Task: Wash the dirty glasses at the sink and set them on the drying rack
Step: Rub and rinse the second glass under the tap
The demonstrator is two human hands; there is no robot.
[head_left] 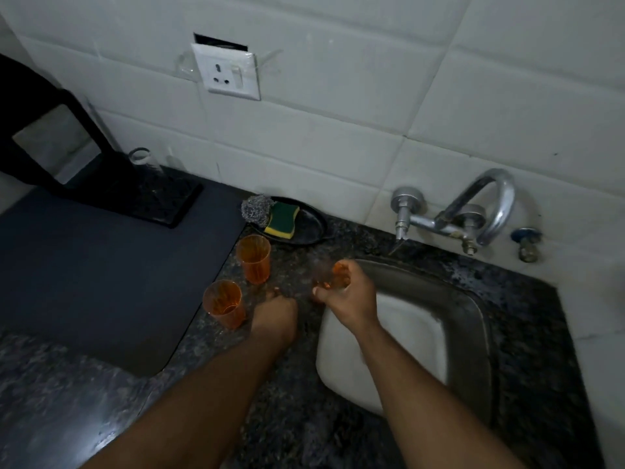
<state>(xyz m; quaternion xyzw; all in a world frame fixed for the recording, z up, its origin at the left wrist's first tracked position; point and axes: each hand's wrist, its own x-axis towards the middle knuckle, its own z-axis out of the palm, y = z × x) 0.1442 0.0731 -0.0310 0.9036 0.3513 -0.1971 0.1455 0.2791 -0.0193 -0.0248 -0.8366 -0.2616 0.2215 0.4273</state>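
Observation:
Two orange glasses stand upright on the granite counter left of the sink (473, 309): one farther back (254, 258) and one nearer (224, 302). My right hand (348, 296) grips a third orange glass (333, 275), blurred, at the sink's left rim. My left hand (274, 309) hovers low over the counter between the nearer glass and my right hand, fingers pointing down and holding nothing. A black drying rack (148, 198) with one clear glass (142, 160) on it stands at the back left.
A dark mat (101, 265) covers the counter on the left. A black dish (311, 225) holds a green-yellow sponge (282, 220) and steel wool (257, 206). The chrome tap (473, 211) juts from the tiled wall above the sink; a socket (226, 74) sits higher up.

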